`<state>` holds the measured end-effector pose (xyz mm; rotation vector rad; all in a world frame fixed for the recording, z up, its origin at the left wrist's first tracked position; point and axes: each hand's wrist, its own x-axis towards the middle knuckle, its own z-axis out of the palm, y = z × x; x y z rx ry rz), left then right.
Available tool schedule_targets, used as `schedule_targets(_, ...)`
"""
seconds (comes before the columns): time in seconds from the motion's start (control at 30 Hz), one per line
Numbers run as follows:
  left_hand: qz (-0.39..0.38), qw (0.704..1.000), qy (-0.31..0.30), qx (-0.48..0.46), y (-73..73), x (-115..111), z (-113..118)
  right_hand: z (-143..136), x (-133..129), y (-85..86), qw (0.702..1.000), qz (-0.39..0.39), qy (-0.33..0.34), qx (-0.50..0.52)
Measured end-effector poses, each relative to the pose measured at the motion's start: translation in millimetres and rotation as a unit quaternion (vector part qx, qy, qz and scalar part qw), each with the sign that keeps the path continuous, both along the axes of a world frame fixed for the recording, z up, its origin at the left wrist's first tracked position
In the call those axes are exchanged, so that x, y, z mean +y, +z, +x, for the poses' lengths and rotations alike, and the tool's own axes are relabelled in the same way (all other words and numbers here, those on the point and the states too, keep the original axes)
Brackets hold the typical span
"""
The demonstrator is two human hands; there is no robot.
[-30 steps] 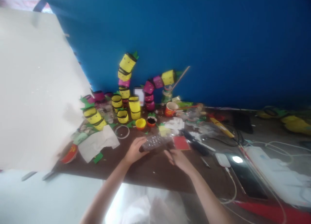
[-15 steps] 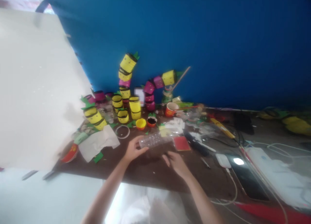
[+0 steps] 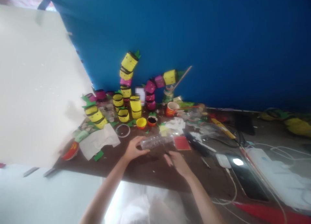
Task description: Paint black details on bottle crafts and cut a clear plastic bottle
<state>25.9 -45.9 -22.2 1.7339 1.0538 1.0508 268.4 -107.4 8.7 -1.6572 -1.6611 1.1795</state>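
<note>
My left hand point(image 3: 134, 149) is wrapped round one end of a clear plastic bottle point(image 3: 155, 141), which lies sideways above the brown table. The bottle's other end points right, toward a red square point(image 3: 182, 143). Close below that end is my right hand point(image 3: 177, 162), its fingers curled together. A small dark bit shows at these fingertips, but blur hides what it is. A yellow cup point(image 3: 141, 123) and an orange cup with dark filling point(image 3: 152, 121) stand just beyond the bottle.
Yellow and magenta segmented paper figures point(image 3: 126, 73) stand by the blue wall. A white cloth point(image 3: 100, 140) and a clear ring point(image 3: 123, 130) lie left. To the right are a red-and-white paper cup point(image 3: 172, 109), a yellow cutter point(image 3: 223, 128), a phone point(image 3: 250, 178) and cables.
The view has shifted slightly. My left hand still holds the bottle, and my right hand has barely moved beside it.
</note>
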Motion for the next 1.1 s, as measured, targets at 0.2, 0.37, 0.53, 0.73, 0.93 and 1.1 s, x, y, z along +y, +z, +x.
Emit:
schedule_targets(0.2, 0.013, 1.0, 0.008, 0.003, -4.6, 0, 0, 1, -3, 4.0, 1.0, 0.001, -0.008, -0.016)
schedule_targets(0.37, 0.019, 1.0, 0.012, 0.006, -9.4, 0, -1, 2, -5, 6.6, 1.0, 0.003, -0.017, -0.024)
schedule_targets(0.53, 0.045, 0.998, 0.024, 0.047, -8.0, 1, -2, 1, -7, 7.7, 1.0, -0.005, -0.022, -0.018)
schedule_targets(0.73, 0.068, 0.995, 0.022, 0.067, -5.4, 1, -3, 1, -9, 11.2, 1.0, -0.014, -0.024, -0.003)
schedule_targets(0.93, 0.091, 0.993, 0.024, 0.074, -0.4, 0, -3, 3, -11, 11.3, 0.999, -0.035, -0.006, 0.038)
schedule_targets(1.1, 0.106, 0.99, 0.003, 0.09, 1.1, -1, -3, 8, -8, 15.2, 0.994, -0.081, 0.014, 0.073)
